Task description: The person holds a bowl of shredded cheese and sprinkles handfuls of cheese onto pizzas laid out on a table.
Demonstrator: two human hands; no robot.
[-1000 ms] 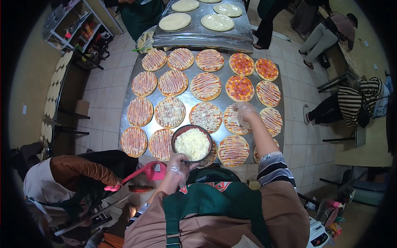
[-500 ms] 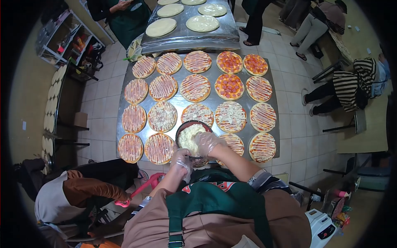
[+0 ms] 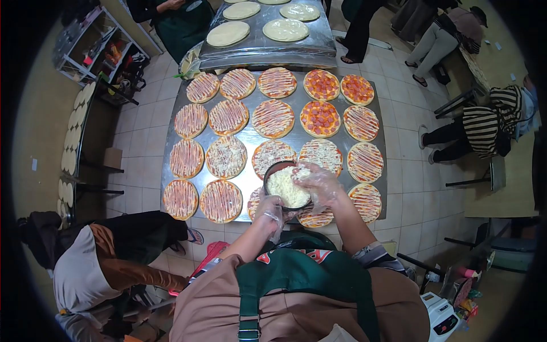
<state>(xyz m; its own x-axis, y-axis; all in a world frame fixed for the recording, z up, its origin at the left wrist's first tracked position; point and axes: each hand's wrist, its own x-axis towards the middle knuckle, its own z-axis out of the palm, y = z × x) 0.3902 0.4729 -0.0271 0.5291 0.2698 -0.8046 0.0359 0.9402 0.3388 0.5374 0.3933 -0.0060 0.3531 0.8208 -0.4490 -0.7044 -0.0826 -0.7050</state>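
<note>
Left hand [image 3: 270, 212]'s got the dark bowl [image 3: 272, 170] gripped low on its side, gloved right hand [image 3: 319, 185]'s curled round some grated cheese [image 3: 285, 189] at the rim. Bowl's above the near pizzas [image 3: 221, 202] on a metal table [image 3: 239, 183], dough rounds [image 3: 228, 34] beyond.

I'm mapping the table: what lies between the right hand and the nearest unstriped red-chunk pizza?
A pizza strewn with white shreds lies between the right hand and the unstriped red-chunk pizza, in the head view.
</note>
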